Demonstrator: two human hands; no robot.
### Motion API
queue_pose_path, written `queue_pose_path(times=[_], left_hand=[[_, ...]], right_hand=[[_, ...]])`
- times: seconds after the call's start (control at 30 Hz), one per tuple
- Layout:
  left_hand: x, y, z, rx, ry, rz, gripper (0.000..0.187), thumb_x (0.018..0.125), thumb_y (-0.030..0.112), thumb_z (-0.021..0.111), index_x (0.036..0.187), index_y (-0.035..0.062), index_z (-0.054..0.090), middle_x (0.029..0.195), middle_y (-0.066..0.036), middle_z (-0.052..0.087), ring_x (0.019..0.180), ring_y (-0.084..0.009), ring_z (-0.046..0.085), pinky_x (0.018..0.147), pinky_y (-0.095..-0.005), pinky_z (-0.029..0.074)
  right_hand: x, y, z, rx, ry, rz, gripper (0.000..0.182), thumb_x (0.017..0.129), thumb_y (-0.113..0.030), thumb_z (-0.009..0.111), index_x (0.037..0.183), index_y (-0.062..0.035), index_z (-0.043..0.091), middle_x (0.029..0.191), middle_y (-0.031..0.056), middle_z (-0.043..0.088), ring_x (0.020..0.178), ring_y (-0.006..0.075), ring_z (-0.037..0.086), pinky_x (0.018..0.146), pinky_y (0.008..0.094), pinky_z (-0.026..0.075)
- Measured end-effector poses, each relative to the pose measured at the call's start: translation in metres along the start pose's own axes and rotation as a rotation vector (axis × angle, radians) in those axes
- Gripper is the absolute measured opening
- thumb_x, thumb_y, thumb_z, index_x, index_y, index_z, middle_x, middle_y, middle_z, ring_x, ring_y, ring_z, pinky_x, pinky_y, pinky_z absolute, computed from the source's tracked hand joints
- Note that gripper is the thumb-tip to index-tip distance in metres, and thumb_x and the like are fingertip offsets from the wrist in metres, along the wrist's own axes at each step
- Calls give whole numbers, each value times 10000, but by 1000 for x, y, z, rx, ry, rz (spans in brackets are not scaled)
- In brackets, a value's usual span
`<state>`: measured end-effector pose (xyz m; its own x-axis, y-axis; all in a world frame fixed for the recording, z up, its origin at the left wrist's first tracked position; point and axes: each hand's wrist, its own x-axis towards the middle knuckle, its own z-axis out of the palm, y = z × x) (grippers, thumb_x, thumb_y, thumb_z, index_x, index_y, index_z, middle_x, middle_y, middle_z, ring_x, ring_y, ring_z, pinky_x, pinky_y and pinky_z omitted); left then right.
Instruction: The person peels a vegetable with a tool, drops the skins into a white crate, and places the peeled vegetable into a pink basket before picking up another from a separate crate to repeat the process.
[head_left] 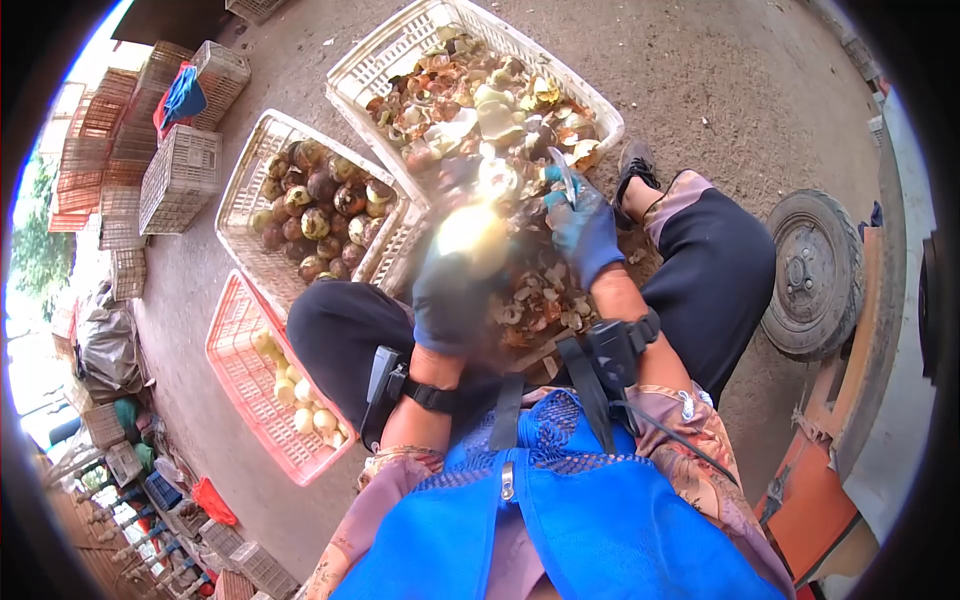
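My left hand [447, 295], in a dark blue glove and smeared by motion, is closed around a pale, round peeled onion [474, 240] that glares in the light. My right hand [582, 228], in a blue glove, grips a small knife [564, 178], its blade pointing away from me. Both hands are between my knees, by the near edge of a white crate [350, 85] heaped with onion peelings [480, 105]. More peelings [545, 305] lie below my hands.
A white crate [240, 190] holds brown-purple onions [318, 210]. Peeled pale onions [300, 395] lie in a pink crate [235, 340] left of my knee. A wheel [812, 272] stands to the right. Stacked crates [180, 180] are at the far left.
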<state>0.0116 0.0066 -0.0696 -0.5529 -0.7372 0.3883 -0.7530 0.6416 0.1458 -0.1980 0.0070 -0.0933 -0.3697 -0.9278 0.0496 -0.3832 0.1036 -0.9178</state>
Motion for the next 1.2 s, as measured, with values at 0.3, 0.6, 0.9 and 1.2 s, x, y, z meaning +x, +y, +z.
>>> queue_pose_path(times=[0.3, 0.6, 0.9, 1.2], left_hand=[[-1, 5, 1, -744, -133, -424, 551, 831, 374, 671, 1262, 64, 523, 1135, -76, 626, 1020, -216, 594, 803, -330, 497], [14, 11, -49, -1572, -91, -645, 590, 848, 303, 639, 1344, 44, 455, 1281, -122, 552, 1103, -194, 550, 839, -349, 493], [37, 43, -93, -1221, 107, -302, 855, 778, -70, 657, 1504, 11, 213, 1277, -126, 535, 1106, -218, 586, 923, -333, 497], [24, 39, -84, -1175, 75, -495, 438, 732, 28, 695, 1151, -16, 575, 955, -63, 666, 852, -152, 643, 734, -282, 536]], right_hand=[[-14, -43, 5, -29, 6, -330, 279, 882, -238, 588, 1114, -108, 671, 992, 104, 701, 875, 262, 674, 764, 348, 523], [-12, -52, -18, 474, -203, 205, 397, 855, -199, 601, 1216, -36, 583, 1070, 195, 670, 979, 301, 651, 841, 367, 518], [-48, -68, 1, 475, -279, -420, 363, 940, -76, 533, 1295, 3, 532, 1186, 82, 605, 1036, 137, 569, 882, 272, 478], [-49, -77, -8, 729, -243, 22, 258, 886, -71, 621, 1136, -10, 623, 927, 39, 664, 747, 163, 621, 677, 269, 524]])
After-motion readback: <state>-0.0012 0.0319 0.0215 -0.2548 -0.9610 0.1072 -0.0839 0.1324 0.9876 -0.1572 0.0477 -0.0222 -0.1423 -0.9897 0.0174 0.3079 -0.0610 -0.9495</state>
